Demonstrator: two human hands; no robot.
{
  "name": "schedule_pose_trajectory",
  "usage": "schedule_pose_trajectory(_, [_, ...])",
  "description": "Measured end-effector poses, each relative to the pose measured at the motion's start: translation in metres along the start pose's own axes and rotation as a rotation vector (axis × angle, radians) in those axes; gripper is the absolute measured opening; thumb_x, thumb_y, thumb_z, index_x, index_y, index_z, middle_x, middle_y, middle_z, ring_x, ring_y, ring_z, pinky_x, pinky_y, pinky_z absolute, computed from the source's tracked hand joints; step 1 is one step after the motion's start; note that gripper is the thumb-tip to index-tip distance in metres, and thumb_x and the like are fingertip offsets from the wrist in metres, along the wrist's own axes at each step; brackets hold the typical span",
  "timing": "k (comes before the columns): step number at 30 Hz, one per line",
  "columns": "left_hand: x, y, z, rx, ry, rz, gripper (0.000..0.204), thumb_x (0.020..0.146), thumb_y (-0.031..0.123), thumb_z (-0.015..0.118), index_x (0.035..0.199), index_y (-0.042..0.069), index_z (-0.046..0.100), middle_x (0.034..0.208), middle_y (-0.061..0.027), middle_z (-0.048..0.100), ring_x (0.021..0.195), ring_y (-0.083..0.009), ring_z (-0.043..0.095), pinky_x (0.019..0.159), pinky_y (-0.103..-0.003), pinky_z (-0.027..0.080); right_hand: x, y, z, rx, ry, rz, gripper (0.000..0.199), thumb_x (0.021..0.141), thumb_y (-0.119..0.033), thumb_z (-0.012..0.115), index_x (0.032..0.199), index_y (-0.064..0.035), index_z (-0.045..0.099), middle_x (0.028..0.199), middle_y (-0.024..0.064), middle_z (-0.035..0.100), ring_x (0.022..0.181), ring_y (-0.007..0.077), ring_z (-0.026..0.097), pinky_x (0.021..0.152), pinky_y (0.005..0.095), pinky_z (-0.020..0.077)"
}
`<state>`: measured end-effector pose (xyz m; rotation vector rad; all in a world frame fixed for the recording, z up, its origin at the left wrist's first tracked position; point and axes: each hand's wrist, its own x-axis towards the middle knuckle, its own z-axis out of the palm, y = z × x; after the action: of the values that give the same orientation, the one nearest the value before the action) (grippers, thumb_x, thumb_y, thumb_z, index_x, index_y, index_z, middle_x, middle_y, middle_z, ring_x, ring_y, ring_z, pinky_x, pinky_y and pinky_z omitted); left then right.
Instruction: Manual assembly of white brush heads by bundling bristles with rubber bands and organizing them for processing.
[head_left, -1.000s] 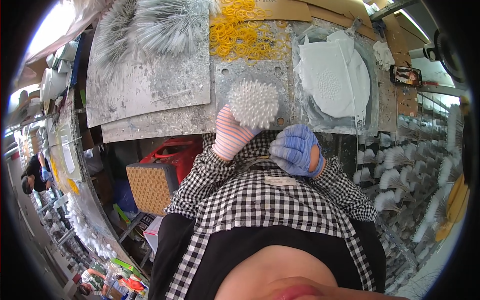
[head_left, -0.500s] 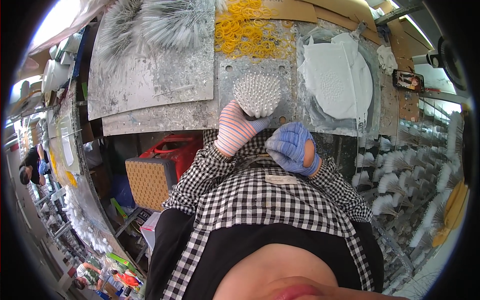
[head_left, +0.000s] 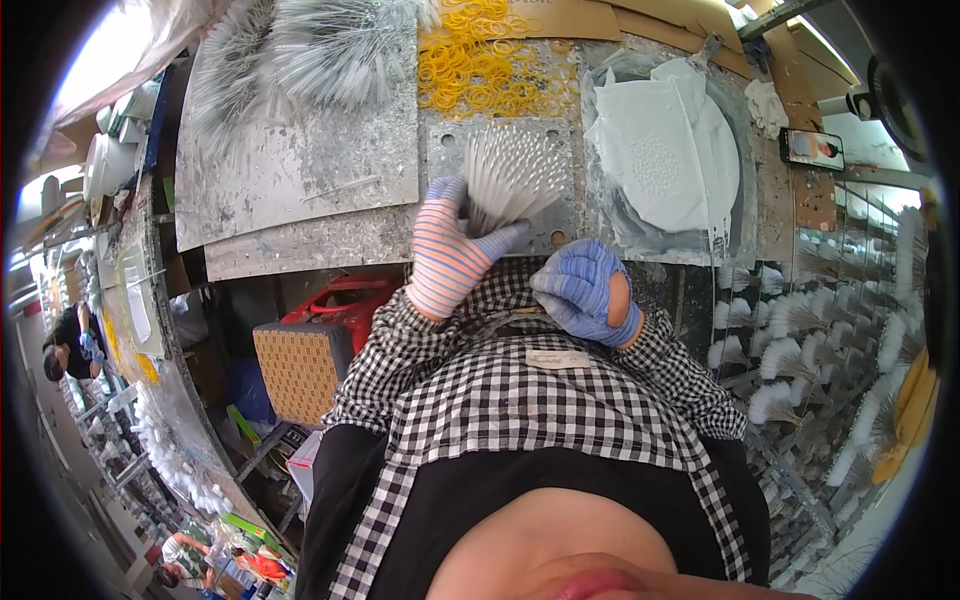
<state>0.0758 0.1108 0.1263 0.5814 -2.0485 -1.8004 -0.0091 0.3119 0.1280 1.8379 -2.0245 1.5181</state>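
My left hand, in a striped orange, white and blue glove, is closed around a bundle of thin translucent bristles with white-coated tips. The bundle leans over the grey metal plate, its tips fanned out and pointing away from me. My right hand, gloved in blue, is curled closed near my apron, apart from the bundle; whatever its fingers may hold is hidden. On the table to the right lies a pool of thick white paste with small dimples in its surface.
Loose bristles lie on a board at the back left. Yellow rubber bands are heaped behind the plate. A phone sits at the right. White-tipped bundles hang on a rack there. A red stool stands below the table.
My left hand has shifted a little left and tilted the bristle bundle, so its sides show more and its tips point further away. The right hand stays almost still.
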Motion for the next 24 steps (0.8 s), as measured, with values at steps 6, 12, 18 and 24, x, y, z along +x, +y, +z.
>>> schedule_pose_trajectory(6, [0.01,0.034,-0.026,0.424,0.115,0.328,0.074,0.066,0.015,0.095,0.13,0.0,0.061,0.113,-0.0159,0.065,0.105,-0.0287,0.065,0.092,-0.039,0.054,0.006,-0.001,-0.018,0.064,0.1,0.058,0.011,0.086,-0.006,0.073,0.097,-0.0037,0.07,0.081,0.0052,0.07,0.077,0.0234,0.068,0.08,0.0386,0.0522])
schedule_pose_trajectory(12, [0.018,0.064,-0.04,0.274,0.063,0.31,0.078,0.07,0.006,0.092,0.139,0.008,0.056,0.114,-0.0088,0.068,0.102,-0.0189,0.068,0.088,-0.034,0.058,0.021,-0.005,-0.052,-0.01,0.165,0.045,0.017,0.084,-0.008,0.073,0.1,-0.004,0.07,0.081,0.0024,0.071,0.077,0.0221,0.069,0.078,0.0378,0.0518])
schedule_pose_trajectory(18, [0.028,0.074,-0.048,0.13,-0.008,0.301,0.084,0.072,0.003,0.09,0.144,0.008,0.049,0.12,-0.014,0.068,0.108,-0.0221,0.07,0.093,-0.034,0.06,0.033,-0.005,-0.073,0.08,0.31,0.096,0.018,0.08,0.002,0.075,0.097,-0.0002,0.071,0.087,0.0087,0.07,0.081,0.0234,0.066,0.073,0.0351,0.0526])
schedule_pose_trajectory(24, [0.054,0.046,-0.048,-0.504,-0.101,0.189,0.094,0.073,0.013,0.092,0.151,0.007,0.039,0.124,-0.0162,0.068,0.109,-0.0266,0.07,0.094,-0.038,0.059,0.053,-0.012,-0.095,0.062,0.254,0.138,0.023,0.081,0.003,0.073,0.104,-0.001,0.072,0.09,0.0094,0.07,0.083,0.0224,0.067,0.076,0.0332,0.0538])
